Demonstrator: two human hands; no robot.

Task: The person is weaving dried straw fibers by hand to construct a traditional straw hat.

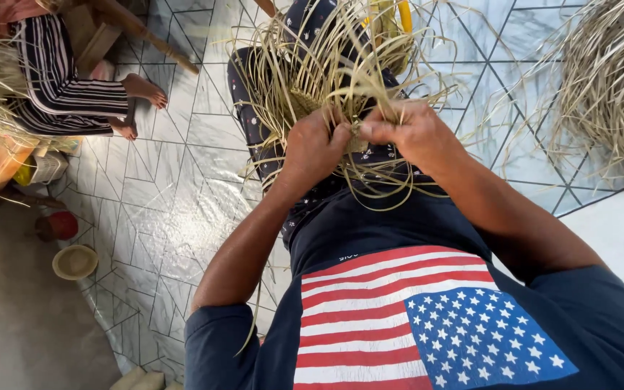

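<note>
Fingers (pixel 341 133) of both hands pinched shut on the straw weaving (pixel 326 79), held over the lap, right at the woven knot in the middle. Left hand (pixel 312 148) and right hand (pixel 406 130) nearly touching, thumbs pressing the strips flat. Looked light and springy, dry strips stiff enough to fan out but probably easy to crack if bent hard, so best gripped close to the tight woven part, not the loose ends. Loose ends sprayed out all round, some drooping onto the dark shirt. Plenty of open floor mat (pixel 167 188) on the left; straw pile (pixel 608 87) crowding the right, another person's striped sleeve (pixel 66 87) far left.
</note>
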